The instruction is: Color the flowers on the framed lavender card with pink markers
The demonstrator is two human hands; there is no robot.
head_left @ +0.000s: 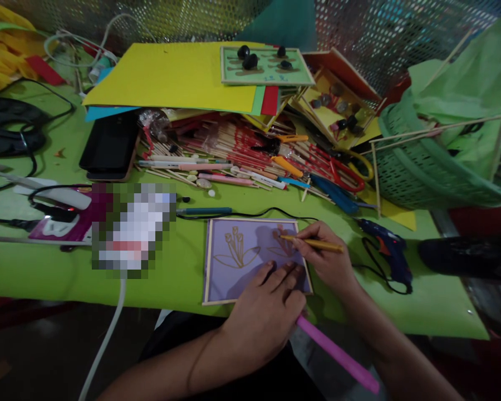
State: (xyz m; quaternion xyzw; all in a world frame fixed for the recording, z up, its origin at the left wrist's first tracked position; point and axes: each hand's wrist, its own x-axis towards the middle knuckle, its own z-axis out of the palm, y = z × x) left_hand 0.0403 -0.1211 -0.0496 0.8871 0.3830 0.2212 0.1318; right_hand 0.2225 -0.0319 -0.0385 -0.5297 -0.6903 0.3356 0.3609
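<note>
A purple card [237, 267] framed with thin wooden sticks lies on the green table, with a flower outline of sticks on its left half. My left hand [267, 312] rests on the card's lower right part, fingers pressed down, with a pink stick or pen [338, 356] running under the palm toward me. My right hand [325, 253] pinches a thin yellow stick [313, 242], its tip touching the card's upper right area.
A blue glue gun [386, 245] lies right of the card. Behind it is a heap of sticks, pens and scissors [250, 161], yellow paper sheets [171, 78], a black phone [111, 145] and a green basket [426, 161]. A blurred object [131, 228] and cables lie left.
</note>
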